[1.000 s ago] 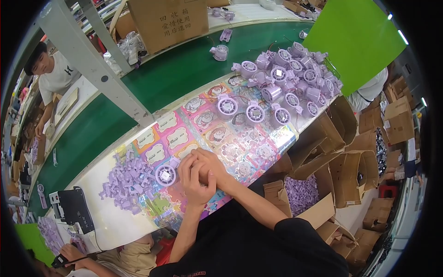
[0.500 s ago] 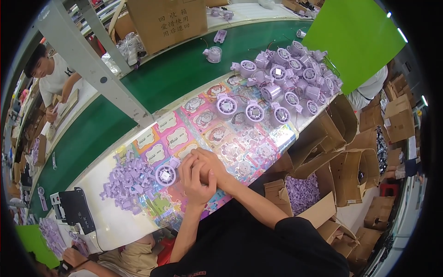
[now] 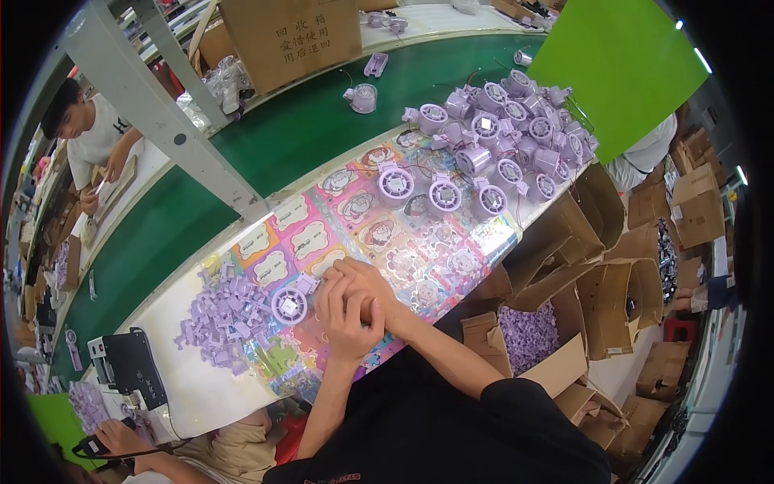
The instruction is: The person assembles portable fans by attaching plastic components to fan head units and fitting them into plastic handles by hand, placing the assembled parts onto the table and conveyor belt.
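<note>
Over the sticker-covered table (image 3: 334, 198), my left hand (image 3: 345, 327) and my right hand (image 3: 367, 289) are folded together, fingers bent and overlapping. Whatever lies between the palms, if anything, is hidden. Just left of them stands a round light-purple fan housing (image 3: 289, 307) with a spoked ring on top, close to my left fingers. Beyond it lies a heap of small purple plastic parts (image 3: 226, 319). Three more spoked housings stand farther off, among them one purple housing (image 3: 396, 185) with thin wires, beside a big pile of purple housings (image 3: 516, 133) at the far right.
A green conveyor belt (image 3: 298, 113) curves behind the table, carrying a purple motor housing (image 3: 362, 98). A black box-shaped device (image 3: 133, 367) sits at the left. Open cartons stand at the right, one carton (image 3: 568, 367) with small purple parts. Co-workers' hands are at the left.
My folded hands stay in nearly the same place, with fingers shifting slightly. The lone housing on the belt has moved a little left. A co-worker's hand at lower left has moved.
</note>
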Demonstrator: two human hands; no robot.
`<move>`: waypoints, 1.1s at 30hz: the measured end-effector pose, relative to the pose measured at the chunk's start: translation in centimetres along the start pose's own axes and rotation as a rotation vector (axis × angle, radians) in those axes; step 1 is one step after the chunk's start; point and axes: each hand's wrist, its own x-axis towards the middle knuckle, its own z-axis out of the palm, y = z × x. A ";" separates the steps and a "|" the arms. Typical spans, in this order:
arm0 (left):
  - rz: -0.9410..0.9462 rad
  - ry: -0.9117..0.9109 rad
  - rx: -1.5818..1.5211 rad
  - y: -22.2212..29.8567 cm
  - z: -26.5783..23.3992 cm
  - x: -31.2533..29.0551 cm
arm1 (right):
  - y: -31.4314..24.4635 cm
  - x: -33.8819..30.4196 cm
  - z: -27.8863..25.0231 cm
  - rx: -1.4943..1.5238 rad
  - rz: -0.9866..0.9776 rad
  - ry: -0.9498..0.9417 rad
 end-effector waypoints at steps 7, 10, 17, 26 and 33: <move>-0.022 0.019 -0.010 -0.2 -0.1 -0.2 | 0.0 0.0 0.2 0.005 -0.013 0.016; -0.028 0.032 0.027 0.3 -0.2 0.2 | 0.2 -0.1 0.3 -0.043 -0.016 0.012; -0.008 0.024 0.028 0.0 -0.2 0.0 | -0.1 0.0 0.2 -0.024 -0.033 0.037; -0.085 0.036 0.086 0.9 -0.5 0.5 | 0.1 -0.1 0.2 0.013 -0.024 0.063; -0.061 0.048 0.090 0.3 -0.1 0.1 | -0.3 -0.1 0.1 -0.012 -0.055 0.083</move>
